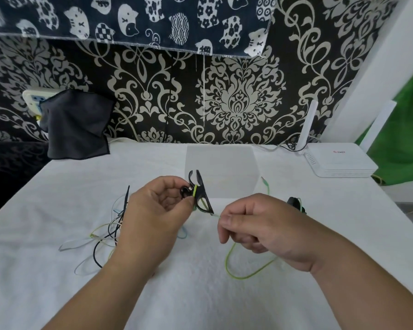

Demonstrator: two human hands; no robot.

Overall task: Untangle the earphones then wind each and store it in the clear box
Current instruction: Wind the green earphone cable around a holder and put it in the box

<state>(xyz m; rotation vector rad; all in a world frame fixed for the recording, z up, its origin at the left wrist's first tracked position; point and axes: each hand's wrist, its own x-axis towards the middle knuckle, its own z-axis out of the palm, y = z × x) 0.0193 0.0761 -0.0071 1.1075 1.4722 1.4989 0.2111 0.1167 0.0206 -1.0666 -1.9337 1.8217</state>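
Observation:
My left hand [153,210] pinches a black earbud with an ear hook [200,194] that carries a green band, held above the white table. My right hand [255,225] pinches the thin green cable [246,276] just right of the earbud; the cable loops down onto the table and runs up to its jack plug [262,179]. A second black earbud [295,203] lies behind my right hand. A tangle of black, blue and pale green cables [103,236] lies left of my left hand. The clear box [221,160] stands behind the hands.
A white router [341,163] with upright antennas sits at the back right of the white tablecloth [200,294]. A dark grey cloth [75,125] hangs at the back left over a wall socket. Patterned fabric covers the wall behind.

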